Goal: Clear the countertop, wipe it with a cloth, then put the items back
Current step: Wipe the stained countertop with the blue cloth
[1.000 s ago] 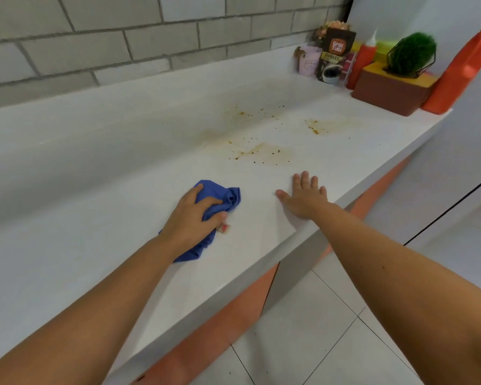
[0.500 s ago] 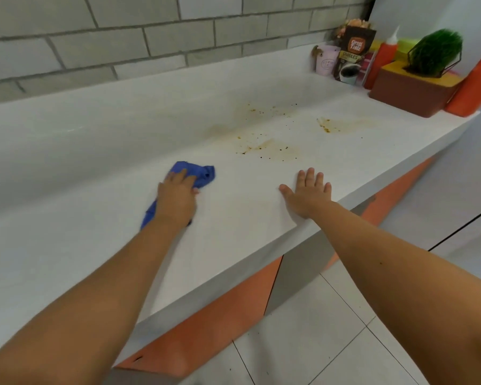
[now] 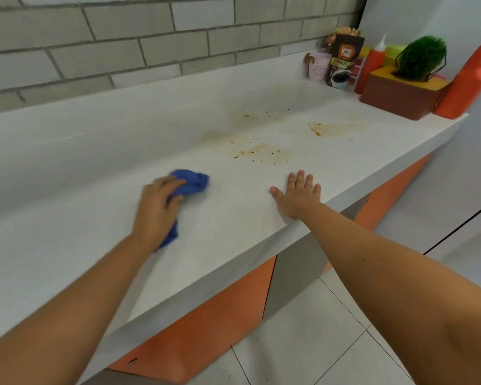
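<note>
My left hand (image 3: 157, 207) grips a crumpled blue cloth (image 3: 192, 182) and presses it onto the white countertop (image 3: 95, 218); the cloth sticks out beyond my fingers and below my wrist. My right hand (image 3: 297, 194) lies flat on the counter near its front edge, fingers straight and spread. Brown stains and dark specks (image 3: 261, 152) mark the counter beyond both hands, with another smear (image 3: 320, 129) further right.
At the far right end stand a pink cup (image 3: 318, 68), a coffee granules pouch (image 3: 345, 56), a red squeeze bottle (image 3: 371, 65), a green plant in a brown box (image 3: 403, 94) and an orange jug (image 3: 469, 79). A grey brick wall runs behind; tiled floor lies below.
My left hand has moved the blue cloth away from me across the counter and a little to the right. My right hand has stayed flat in place.
</note>
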`<state>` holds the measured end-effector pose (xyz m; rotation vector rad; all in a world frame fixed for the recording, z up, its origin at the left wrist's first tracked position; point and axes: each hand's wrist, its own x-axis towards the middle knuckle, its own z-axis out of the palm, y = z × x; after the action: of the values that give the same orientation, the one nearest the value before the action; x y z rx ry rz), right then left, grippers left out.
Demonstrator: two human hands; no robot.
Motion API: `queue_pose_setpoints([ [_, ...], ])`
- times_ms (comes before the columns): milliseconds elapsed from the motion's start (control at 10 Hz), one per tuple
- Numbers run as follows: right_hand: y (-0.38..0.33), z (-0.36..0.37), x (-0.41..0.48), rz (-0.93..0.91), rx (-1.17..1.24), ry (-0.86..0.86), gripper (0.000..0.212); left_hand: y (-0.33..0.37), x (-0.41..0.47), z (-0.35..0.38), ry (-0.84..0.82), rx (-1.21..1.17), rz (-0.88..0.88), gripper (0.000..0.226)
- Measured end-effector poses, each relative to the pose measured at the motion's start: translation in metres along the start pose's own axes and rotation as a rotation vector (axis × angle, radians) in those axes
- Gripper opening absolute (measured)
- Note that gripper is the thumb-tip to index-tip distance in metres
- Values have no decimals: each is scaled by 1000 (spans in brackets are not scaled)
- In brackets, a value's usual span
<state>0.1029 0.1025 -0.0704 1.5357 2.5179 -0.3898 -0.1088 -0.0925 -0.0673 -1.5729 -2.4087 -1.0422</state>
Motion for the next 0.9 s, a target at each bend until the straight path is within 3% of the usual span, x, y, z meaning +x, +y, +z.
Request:
queue_pose_setpoints([
  [100, 1, 0, 2, -1, -3, 3, 75, -28, 25, 8, -98, 123, -237, 40],
  [200, 1, 2, 1, -2, -7, 4, 74, -1, 31, 34, -214, 280, -244, 48],
  [500, 3, -9, 1, -32, 21, -65, 75, 107, -43, 59, -473, 281, 107, 67],
  [700, 28, -22, 10, -14, 0, -7, 77, 91, -69, 45, -413, 139, 462, 41],
  [800, 40, -13, 11, -24, -31, 2, 78, 56, -67, 21, -516, 10, 474, 49],
  [900, 41, -10, 13, -30, -35, 4, 76, 4, -42, 0, -281, 16, 200, 58],
])
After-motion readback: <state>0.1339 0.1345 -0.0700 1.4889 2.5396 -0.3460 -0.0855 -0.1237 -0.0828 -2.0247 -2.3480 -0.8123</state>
